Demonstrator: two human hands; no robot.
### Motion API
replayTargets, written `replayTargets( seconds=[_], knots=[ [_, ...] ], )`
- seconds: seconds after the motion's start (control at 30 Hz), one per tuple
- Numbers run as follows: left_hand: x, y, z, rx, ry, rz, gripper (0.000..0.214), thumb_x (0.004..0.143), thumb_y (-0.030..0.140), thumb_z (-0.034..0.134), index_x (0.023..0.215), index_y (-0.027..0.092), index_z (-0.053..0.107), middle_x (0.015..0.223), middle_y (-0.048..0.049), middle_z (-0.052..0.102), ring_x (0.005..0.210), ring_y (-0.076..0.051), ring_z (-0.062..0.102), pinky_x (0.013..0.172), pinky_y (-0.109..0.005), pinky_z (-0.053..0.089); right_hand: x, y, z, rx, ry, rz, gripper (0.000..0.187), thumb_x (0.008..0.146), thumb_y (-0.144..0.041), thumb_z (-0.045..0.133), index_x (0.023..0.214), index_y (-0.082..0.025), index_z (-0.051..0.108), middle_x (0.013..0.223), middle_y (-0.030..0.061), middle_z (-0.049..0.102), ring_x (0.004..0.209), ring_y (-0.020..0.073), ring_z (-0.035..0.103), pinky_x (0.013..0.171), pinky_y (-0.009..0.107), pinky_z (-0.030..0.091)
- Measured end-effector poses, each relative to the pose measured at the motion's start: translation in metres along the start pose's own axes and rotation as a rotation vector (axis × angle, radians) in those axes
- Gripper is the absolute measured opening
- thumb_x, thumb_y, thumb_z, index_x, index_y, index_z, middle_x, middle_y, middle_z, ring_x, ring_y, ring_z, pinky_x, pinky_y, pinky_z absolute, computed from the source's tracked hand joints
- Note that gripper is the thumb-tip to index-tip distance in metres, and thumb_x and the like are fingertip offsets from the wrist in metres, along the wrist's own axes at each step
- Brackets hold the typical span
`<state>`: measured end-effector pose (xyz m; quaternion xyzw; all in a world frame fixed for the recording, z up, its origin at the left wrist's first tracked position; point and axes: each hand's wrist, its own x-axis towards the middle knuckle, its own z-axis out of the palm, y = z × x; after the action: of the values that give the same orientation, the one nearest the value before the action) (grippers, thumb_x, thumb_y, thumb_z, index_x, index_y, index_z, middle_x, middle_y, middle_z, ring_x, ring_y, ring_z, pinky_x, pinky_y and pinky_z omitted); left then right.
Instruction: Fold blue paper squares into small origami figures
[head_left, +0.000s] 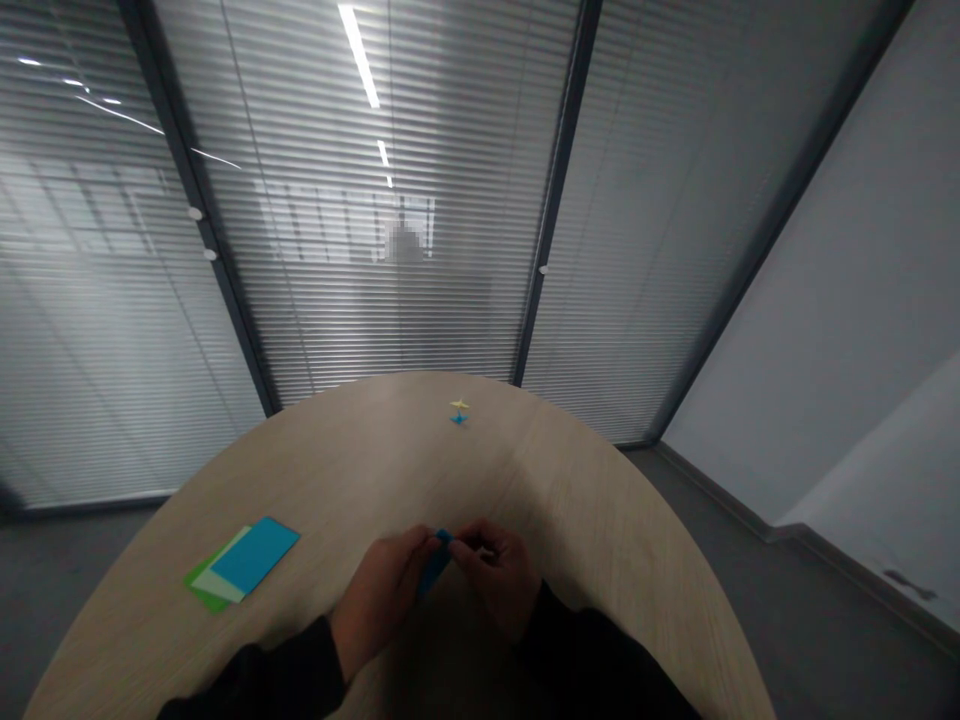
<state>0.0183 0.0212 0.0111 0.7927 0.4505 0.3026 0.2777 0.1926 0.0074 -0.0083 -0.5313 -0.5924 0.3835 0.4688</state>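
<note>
Both my hands meet over the near middle of a round wooden table (pixel 600 520). Between them is a small folded piece of blue paper (pixel 435 565). My left hand (pixel 379 595) pinches its left side with closed fingers. My right hand (pixel 495 575) pinches its upper right end, fingers curled. Dark sleeves cover both forearms. Most of the paper is hidden by my fingers.
A small stack of paper sheets (pixel 244 562), blue on top of pale and green ones, lies on the table to the left. Two tiny folded paper figures, yellow (pixel 460 404) and blue (pixel 458 419), sit near the far edge. Glass walls with blinds stand behind the table.
</note>
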Motion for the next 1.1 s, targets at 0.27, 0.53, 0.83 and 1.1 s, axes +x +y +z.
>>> replayTargets(
  seconds=[0.27,0.53,0.83,1.1],
  knots=[
    [-0.001,-0.002,-0.003,0.058,-0.042,-0.035,0.04,0.097,0.039,0.037,0.07,0.019,0.057,0.057,-0.0005,0.059,0.054,-0.016,0.054,0.054,-0.026,0.032,0.001,0.003,-0.002,0.002,0.039,-0.008,0.021,0.076,-0.038,0.063,0.075,-0.017,0.063,0.069,0.0008,0.059,0.063,0.0142,0.055,0.056,0.024,0.041],
    [0.001,-0.003,-0.004,-0.08,-0.074,-0.036,0.044,0.097,0.044,0.039,0.072,0.017,0.064,0.061,-0.0026,0.066,0.058,-0.017,0.059,0.056,-0.025,0.038,0.002,0.003,-0.005,0.068,0.025,0.03,0.023,0.078,-0.041,0.063,0.076,-0.017,0.066,0.066,0.0002,0.059,0.058,0.0131,0.052,0.055,0.024,0.041],
    [0.004,-0.002,-0.006,-0.584,0.079,-0.257,0.034,0.083,0.051,0.061,0.078,0.017,0.062,0.059,0.0008,0.062,0.053,-0.014,0.055,0.051,-0.023,0.038,0.002,0.003,-0.004,0.086,0.018,0.035,0.024,0.072,-0.04,0.068,0.071,-0.017,0.062,0.059,-0.0033,0.05,0.054,0.0113,0.046,0.052,0.024,0.037],
    [0.0,0.005,0.002,-0.82,0.155,-0.245,0.027,0.08,0.043,0.069,0.079,0.016,0.064,0.07,-0.0015,0.066,0.063,-0.015,0.058,0.06,-0.025,0.045,-0.006,-0.002,0.007,0.121,-0.024,0.068,0.027,0.076,-0.044,0.066,0.076,-0.017,0.066,0.063,-0.0012,0.056,0.056,0.0122,0.049,0.051,0.023,0.037]
  ],
)
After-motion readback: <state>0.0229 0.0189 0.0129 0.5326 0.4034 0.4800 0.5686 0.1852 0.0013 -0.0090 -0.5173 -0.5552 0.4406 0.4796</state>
